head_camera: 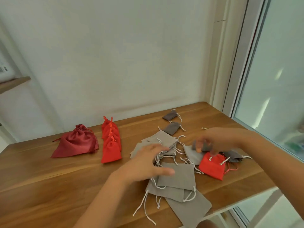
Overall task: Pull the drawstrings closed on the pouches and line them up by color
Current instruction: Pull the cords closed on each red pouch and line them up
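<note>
A heap of light grey pouches [177, 178] with white drawstrings lies in the middle of the wooden table [49, 181]. My left hand [148, 163] hovers over it, fingers spread, holding nothing. My right hand [213, 142], blurred, grips a small dark grey pouch [204, 146] just above a loose bright red pouch [212, 167]. Another dark grey pouch [233, 156] lies behind the red one. Two dark grey pouches [171, 116] [171, 128] lie one behind the other at the back. A row of bright red pouches [111, 140] stands left of centre, beside a dark red satin pouch [77, 143].
The table meets a white wall at the back and a glass door [271, 79] on the right. Its right front edge drops off near the grey heap. A wooden shelf [14, 83] juts out at the far left.
</note>
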A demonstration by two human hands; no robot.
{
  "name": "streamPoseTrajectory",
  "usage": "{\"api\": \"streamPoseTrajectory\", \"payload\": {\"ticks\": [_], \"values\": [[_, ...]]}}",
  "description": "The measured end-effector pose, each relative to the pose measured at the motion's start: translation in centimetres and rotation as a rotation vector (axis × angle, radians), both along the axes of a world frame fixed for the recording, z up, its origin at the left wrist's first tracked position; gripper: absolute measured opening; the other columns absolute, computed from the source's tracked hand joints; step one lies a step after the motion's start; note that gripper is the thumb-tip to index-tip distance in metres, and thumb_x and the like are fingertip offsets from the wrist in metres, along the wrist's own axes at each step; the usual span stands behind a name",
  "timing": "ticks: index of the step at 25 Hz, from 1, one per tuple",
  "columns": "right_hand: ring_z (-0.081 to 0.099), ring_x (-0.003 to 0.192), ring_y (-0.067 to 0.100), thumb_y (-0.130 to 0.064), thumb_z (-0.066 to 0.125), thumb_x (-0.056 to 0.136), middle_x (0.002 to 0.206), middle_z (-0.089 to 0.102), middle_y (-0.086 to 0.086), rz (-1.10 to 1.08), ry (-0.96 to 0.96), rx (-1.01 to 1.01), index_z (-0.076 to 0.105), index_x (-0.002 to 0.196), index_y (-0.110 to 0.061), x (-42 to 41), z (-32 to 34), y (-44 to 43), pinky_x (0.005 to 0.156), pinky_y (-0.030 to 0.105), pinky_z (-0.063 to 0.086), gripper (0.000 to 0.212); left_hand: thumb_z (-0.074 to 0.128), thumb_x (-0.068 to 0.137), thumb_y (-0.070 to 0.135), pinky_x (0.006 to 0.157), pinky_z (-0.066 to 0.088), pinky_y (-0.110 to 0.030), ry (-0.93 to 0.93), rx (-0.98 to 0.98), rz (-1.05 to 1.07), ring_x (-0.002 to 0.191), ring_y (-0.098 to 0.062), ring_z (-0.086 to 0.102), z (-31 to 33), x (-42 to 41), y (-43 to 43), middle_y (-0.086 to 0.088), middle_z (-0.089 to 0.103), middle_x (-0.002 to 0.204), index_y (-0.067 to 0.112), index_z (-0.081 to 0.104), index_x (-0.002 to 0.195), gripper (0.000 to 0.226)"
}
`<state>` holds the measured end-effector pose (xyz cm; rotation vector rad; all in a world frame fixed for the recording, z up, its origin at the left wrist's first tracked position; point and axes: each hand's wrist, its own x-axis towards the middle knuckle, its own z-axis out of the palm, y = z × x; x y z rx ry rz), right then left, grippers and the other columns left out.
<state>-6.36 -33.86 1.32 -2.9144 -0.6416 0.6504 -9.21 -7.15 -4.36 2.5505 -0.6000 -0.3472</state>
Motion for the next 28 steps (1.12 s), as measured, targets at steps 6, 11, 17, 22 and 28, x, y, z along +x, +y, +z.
{"api": "streamPoseTrajectory", "payload": {"ticks": [6,11,17,22,28], "values": [[0.042,0.086,0.002,-0.019,0.078,0.073,0.1,0.05,-0.015,0.062,-0.025,0.031,0.055,0.103,-0.034,-2.3,-3.0,-2.2,0.059,0.014,0.036,0.041,0.06,0.066,0.077,0.112,-0.014,-0.059,0.031,0.308,-0.02,0.142,-0.025,-0.027,-3.1,-1.9,-2.0,0.008,-0.023,0.157,0.041,0.0,0.15,0.109],[0.05,0.079,0.002,-0.02,0.072,0.081,0.09,0.058,-0.006,0.017,-0.037,0.244,0.057,0.086,-0.021,-2.0,-2.6,-2.0,0.063,0.014,0.038,0.016,0.049,0.069,0.082,0.112,-0.012,-0.059,-0.038,0.277,0.125,0.145,-0.026,-0.019,-4.0,-2.6,-3.6,0.008,-0.014,0.159,0.035,0.007,0.151,0.103],[0.068,0.087,0.019,-0.012,0.068,0.08,0.095,0.07,0.013,-0.183,0.143,1.125,0.053,0.1,0.01,-1.5,0.1,-1.1,0.076,0.028,0.053,0.034,0.055,0.067,0.075,0.117,0.016,-0.038,0.09,-0.083,0.159,0.143,-0.017,0.02,-1.3,-2.3,-4.1,0.005,0.026,0.153,0.033,0.033,0.144,0.09],[0.064,0.081,0.018,-0.012,0.073,0.077,0.095,0.066,0.022,-0.178,0.132,1.208,0.052,0.1,0.014,0.1,0.2,2.3,0.069,0.024,0.051,0.041,0.07,0.067,0.053,0.083,0.043,-0.008,0.051,-0.695,0.243,0.105,0.001,0.06,1.6,-2.0,-2.1,0.014,0.066,0.112,0.026,0.066,0.11,0.051],[0.052,0.059,0.01,-0.018,0.07,0.084,0.069,0.059,0.001,-0.269,0.137,1.334,0.056,0.073,-0.008,2.0,-0.8,10.9,0.055,0.018,0.04,0.02,0.067,0.076,0.042,0.091,0.051,-0.027,0.059,-0.911,0.362,0.099,-0.017,0.067,1.8,-0.7,0.4,-0.004,0.073,0.101,0.014,0.069,0.103,0.039]]}}
